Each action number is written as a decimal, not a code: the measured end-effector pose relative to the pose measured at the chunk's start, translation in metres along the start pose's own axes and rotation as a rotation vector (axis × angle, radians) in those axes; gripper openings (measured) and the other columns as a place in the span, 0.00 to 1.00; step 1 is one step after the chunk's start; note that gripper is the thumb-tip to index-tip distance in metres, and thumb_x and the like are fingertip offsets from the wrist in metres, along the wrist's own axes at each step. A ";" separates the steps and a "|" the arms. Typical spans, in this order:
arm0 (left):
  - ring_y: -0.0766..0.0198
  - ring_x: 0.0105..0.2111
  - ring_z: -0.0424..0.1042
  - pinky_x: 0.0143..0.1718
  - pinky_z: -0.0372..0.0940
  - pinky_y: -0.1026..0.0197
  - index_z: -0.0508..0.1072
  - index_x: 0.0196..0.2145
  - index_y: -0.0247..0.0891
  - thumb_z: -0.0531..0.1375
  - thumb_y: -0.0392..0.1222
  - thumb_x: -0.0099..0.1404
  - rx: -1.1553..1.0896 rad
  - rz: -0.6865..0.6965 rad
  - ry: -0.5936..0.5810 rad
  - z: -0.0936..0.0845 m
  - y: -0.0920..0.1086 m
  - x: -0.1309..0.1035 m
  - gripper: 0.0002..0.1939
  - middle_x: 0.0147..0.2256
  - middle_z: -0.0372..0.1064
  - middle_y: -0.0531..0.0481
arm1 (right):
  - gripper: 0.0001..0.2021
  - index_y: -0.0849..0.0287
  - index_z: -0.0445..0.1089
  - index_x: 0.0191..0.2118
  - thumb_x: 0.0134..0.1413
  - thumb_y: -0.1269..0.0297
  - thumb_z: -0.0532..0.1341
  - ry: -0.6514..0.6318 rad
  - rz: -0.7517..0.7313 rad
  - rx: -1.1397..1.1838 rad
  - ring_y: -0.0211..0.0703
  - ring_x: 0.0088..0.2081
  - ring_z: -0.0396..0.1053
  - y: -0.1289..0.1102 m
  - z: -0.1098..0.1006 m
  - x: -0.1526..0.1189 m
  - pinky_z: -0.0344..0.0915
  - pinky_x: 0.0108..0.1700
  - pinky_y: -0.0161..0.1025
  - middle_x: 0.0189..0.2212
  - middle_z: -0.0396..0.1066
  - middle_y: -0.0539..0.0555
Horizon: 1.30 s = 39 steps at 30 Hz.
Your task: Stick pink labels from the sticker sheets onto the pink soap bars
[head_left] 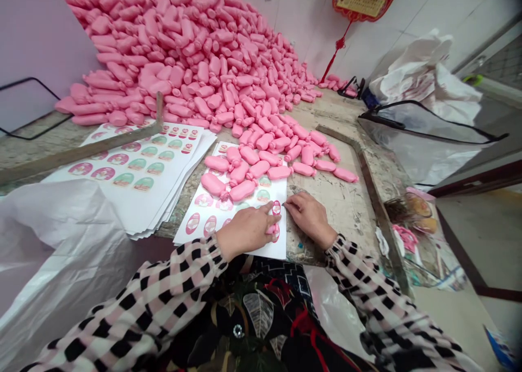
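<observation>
A sheet of stickers (232, 228) with oval and arched labels lies in front of me, partly covered by several pink sausage-shaped plastic pieces (242, 190). My left hand (247, 230) rests over the sheet's right side, fingertips by a red-edged oval sticker (276, 208). Under its curled fingers a pink piece (271, 229) shows in part. Just beyond the sheet's right edge, my right hand (308, 214) is closed in a pinch. A tiny dark tip pokes out from its fingers toward that sticker; what it belongs to is hidden.
A big heap of pink pieces (196, 51) fills the table's back. At left lie stacked sticker sheets (134, 171) under a wooden strip (101, 143). Another strip (367, 176) borders the right side. White plastic bags (424, 84) and small clutter (411, 225) stand farther right.
</observation>
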State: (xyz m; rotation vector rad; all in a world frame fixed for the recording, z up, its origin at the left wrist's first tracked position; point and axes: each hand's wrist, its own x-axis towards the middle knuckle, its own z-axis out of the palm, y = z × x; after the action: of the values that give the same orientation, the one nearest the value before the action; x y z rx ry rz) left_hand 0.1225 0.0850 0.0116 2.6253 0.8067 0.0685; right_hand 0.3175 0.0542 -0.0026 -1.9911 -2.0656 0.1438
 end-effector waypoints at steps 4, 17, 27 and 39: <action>0.54 0.37 0.70 0.37 0.62 0.55 0.66 0.51 0.47 0.55 0.48 0.58 0.014 -0.006 -0.011 0.000 0.000 0.000 0.22 0.59 0.51 0.48 | 0.09 0.54 0.70 0.34 0.56 0.61 0.54 -0.017 -0.005 0.068 0.40 0.37 0.65 0.004 0.003 0.001 0.58 0.36 0.36 0.32 0.69 0.51; 0.50 0.40 0.70 0.41 0.60 0.51 0.65 0.52 0.49 0.54 0.49 0.59 -0.071 -0.059 -0.018 0.002 0.001 -0.001 0.23 0.60 0.48 0.41 | 0.09 0.56 0.69 0.31 0.53 0.60 0.54 0.055 0.251 0.320 0.39 0.32 0.65 -0.007 0.018 -0.009 0.57 0.34 0.36 0.30 0.70 0.50; 0.46 0.42 0.69 0.41 0.60 0.49 0.64 0.53 0.51 0.56 0.52 0.57 -0.078 -0.046 -0.075 -0.002 0.001 0.004 0.25 0.60 0.47 0.41 | 0.12 0.54 0.68 0.27 0.51 0.53 0.56 0.074 0.338 0.181 0.39 0.30 0.65 -0.022 0.012 -0.008 0.52 0.29 0.36 0.28 0.70 0.49; 0.47 0.46 0.66 0.46 0.57 0.48 0.63 0.53 0.52 0.57 0.50 0.57 -0.177 -0.044 0.006 0.004 0.000 -0.003 0.25 0.61 0.45 0.44 | 0.13 0.54 0.70 0.26 0.48 0.51 0.57 0.170 0.357 0.225 0.39 0.27 0.64 -0.034 -0.002 -0.008 0.52 0.27 0.35 0.26 0.71 0.49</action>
State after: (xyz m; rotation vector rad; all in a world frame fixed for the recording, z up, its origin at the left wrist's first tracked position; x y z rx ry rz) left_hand 0.1204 0.0815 0.0077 2.4414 0.8209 0.1302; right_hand 0.2855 0.0445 0.0074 -2.1270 -1.5062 0.2535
